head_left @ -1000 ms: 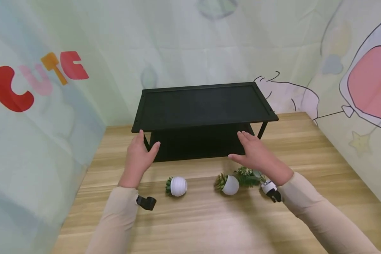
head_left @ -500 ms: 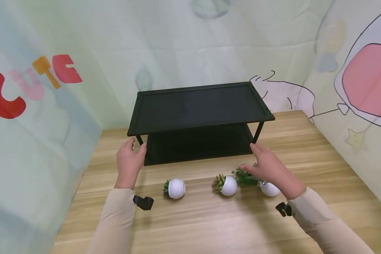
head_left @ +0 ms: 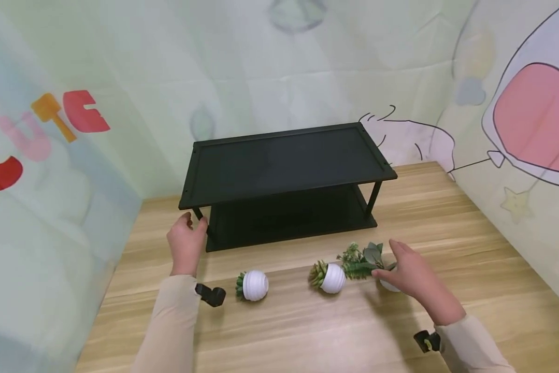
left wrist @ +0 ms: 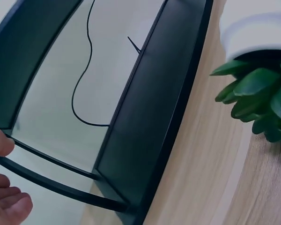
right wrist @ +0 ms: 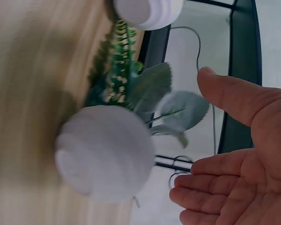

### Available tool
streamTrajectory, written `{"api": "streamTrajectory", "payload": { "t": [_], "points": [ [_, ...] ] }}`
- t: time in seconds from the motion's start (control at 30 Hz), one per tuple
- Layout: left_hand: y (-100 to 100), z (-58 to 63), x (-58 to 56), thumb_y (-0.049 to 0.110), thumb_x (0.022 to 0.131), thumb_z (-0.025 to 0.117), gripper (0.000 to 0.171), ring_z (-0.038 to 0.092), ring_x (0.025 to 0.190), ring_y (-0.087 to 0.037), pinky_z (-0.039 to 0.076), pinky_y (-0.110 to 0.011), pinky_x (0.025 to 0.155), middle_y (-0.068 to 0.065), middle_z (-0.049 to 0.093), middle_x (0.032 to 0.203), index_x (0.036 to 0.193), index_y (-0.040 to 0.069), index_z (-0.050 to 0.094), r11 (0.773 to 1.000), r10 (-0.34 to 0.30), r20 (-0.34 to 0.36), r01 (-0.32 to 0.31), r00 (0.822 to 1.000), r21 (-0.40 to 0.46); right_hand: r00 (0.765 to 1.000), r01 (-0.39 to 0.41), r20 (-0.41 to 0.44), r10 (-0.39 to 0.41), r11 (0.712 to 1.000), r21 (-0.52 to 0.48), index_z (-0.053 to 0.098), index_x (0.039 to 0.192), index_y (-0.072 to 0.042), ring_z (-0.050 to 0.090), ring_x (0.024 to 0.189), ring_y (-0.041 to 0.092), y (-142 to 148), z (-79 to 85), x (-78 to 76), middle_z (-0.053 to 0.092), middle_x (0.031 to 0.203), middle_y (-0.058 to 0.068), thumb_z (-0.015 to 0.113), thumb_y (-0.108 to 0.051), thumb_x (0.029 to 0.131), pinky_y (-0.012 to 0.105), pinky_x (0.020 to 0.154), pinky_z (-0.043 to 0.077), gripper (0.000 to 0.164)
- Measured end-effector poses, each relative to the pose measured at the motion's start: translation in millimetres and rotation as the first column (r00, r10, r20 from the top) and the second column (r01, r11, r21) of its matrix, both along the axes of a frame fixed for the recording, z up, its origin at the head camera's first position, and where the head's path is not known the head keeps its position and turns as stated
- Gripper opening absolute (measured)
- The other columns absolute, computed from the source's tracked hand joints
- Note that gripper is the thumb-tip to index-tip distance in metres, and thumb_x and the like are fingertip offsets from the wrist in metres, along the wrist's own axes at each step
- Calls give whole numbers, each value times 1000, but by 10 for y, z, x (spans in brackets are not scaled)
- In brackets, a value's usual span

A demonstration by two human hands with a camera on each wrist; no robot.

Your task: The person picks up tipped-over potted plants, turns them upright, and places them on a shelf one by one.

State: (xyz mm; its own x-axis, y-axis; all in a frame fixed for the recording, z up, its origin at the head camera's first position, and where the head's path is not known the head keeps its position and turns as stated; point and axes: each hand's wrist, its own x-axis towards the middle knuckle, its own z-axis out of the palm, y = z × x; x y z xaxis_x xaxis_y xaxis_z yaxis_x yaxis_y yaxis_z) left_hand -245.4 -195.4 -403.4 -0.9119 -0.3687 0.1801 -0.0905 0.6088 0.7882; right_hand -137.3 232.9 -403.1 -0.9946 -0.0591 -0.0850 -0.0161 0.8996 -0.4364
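A black two-tier shelf (head_left: 284, 166) stands at the back of the table. My left hand (head_left: 186, 246) is at its left front post, thumb on one side and curled fingers on the other, as the left wrist view shows. My right hand (head_left: 414, 274) is spread with nothing in its grasp, beside the rightmost potted plant (right wrist: 105, 152), which has a white ribbed pot and grey-green leaves. In the head view the hand partly hides that pot. Left of it lies a potted succulent (head_left: 332, 278) in a white pot.
Another small succulent (head_left: 255, 285) in a white pot lies on its side in front of the shelf's left part. The wooden table (head_left: 279, 331) meets printed cloth walls (head_left: 260, 77) behind and at both sides.
My right hand has left the front of the shelf and moved right and toward me, to the rightmost plant. My left hand has come down from the top board's corner to the post.
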Motion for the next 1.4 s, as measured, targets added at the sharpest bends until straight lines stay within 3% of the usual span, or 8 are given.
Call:
{"api": "streamTrajectory", "payload": {
  "t": [0.17, 0.33, 0.57, 0.83, 1.0, 1.13, 1.4],
  "points": [
    [-4, -73, -70, 24, 89, 55, 50, 52, 112, -39, 43, -49, 90, -28, 54, 123, 127, -8, 49, 998, 35, -19, -34, 999, 47, 998, 54, 24, -54, 998, 9, 29, 132, 19, 38, 116, 55, 53, -105, 65, 34, 130, 43, 74, -37, 74, 60, 92, 34, 93],
    [-7, -119, -134, 26, 89, 57, 44, 54, 112, -35, 44, -47, 90, -23, 58, 121, 123, -1, 56, 993, 69, -67, -62, 995, 96, 995, 96, 41, -95, 995, -13, 30, 131, 20, 52, 96, 46, 76, -187, 104, 39, 125, 43, 78, -36, 68, 52, 78, 46, 96],
    [35, -148, -226, 26, 88, 58, 32, 57, 103, -31, 44, -45, 88, -19, 66, 107, 101, -2, 66, 981, 125, -127, -104, 984, 162, 991, 126, 49, -125, 992, -16, 33, 128, 21, 56, 80, 35, 87, -271, 127, 50, 110, 39, 79, -29, 65, 46, 67, 49, 93],
    [66, -181, -326, 21, 89, 59, 28, 59, 104, -26, 45, -40, 89, -17, 67, 107, 104, -1, 68, 954, 168, -153, -122, 974, 273, 991, 130, 21, -130, 991, -1, 39, 123, 22, 57, 78, 35, 98, -340, 130, 57, 97, 34, 79, -24, 65, 50, 70, 48, 84],
    [79, -168, -396, 16, 89, 59, 23, 57, 86, -19, 43, -30, 80, -16, 68, 98, 96, -2, 70, 942, 214, -187, -152, 959, 299, 990, 141, 6, -141, 990, 2, 41, 121, 21, 57, 79, 36, 96, -357, 121, 57, 97, 34, 79, -24, 65, 50, 71, 48, 82],
    [97, -158, -428, 14, 88, 58, 21, 48, 76, -16, 38, -23, 71, -15, 68, 90, 87, -3, 70, 939, 247, -207, -181, 947, 292, 988, 157, 6, -157, 988, -6, 42, 121, 21, 57, 79, 34, 86, -363, 118, 58, 97, 33, 78, -23, 65, 49, 70, 48, 80],
    [92, -189, -429, 12, 89, 55, 28, 40, 63, -22, 31, -29, 57, -12, 55, 67, 67, -4, 60, 963, 242, -260, -198, 935, 184, 981, 194, 10, -194, 979, -68, 46, 115, 20, 56, 72, 30, 98, -406, 129, 60, 88, 26, 76, -19, 65, 44, 62, 49, 70]
  ]
}}
